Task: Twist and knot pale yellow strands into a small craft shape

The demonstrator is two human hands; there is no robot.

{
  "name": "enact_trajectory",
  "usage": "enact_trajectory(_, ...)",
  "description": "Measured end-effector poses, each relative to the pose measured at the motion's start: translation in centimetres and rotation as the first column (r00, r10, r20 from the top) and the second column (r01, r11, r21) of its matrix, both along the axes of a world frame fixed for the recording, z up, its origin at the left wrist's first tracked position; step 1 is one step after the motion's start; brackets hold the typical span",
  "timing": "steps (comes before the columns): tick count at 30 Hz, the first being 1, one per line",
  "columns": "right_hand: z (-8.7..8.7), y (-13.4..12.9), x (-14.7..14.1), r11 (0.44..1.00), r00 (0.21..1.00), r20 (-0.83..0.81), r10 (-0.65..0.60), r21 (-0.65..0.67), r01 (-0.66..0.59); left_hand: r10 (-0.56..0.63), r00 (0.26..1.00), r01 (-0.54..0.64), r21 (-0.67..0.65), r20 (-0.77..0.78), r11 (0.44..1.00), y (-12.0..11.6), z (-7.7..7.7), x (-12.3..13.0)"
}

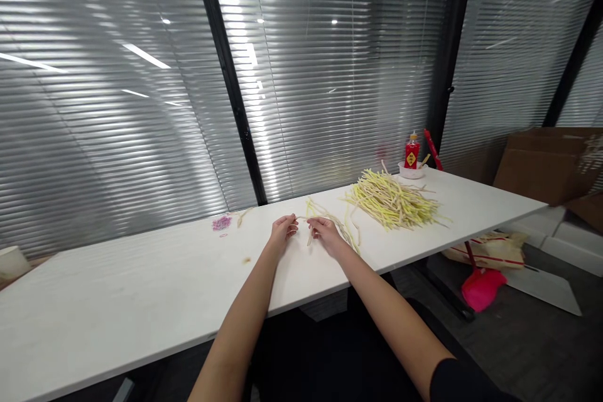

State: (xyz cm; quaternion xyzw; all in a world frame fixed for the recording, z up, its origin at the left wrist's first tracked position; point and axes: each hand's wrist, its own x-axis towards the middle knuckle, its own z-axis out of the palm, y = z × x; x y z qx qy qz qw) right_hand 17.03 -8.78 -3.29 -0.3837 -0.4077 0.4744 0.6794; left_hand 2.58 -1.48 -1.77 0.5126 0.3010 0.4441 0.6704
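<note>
My left hand (283, 228) is closed, with thumb and fingertips pinching one end of a thin pale strand (302, 218). Opposite it, my right hand (325, 232) is closed too and grips the same strand, a short end of which hangs below the fingers. The strand spans the small gap between both hands, just above the white table. Several loose yellow and beige strands (352, 235) lie curved beside and behind my right hand. Farther right is a large heap of yellow and beige strands (393, 200). The fingers partly hide how the strand is held.
Left of my hands lie a small pile of pink and purple bands (222, 223) and a beige strand piece (242, 217). A red bottle (411, 154) stands in a white bowl (412, 173) at the table's back right. Window blinds (330, 75) rise behind the table (141, 289).
</note>
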Motion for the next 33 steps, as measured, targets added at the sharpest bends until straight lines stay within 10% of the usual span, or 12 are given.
enact_trajectory(15,0.3,0.1,0.5,1.000,0.980,-0.197,-0.021,-0.006,0.020,-0.211,0.974,0.215,0.037,-0.084,0.976,-0.4,-0.5,0.4)
enact_trajectory(33,-0.6,0.9,0.6,0.944,0.950,0.023,-0.312,0.118,0.308,-0.462,0.880,0.463,-0.020,-0.106,0.886,-1.5,0.0,0.9)
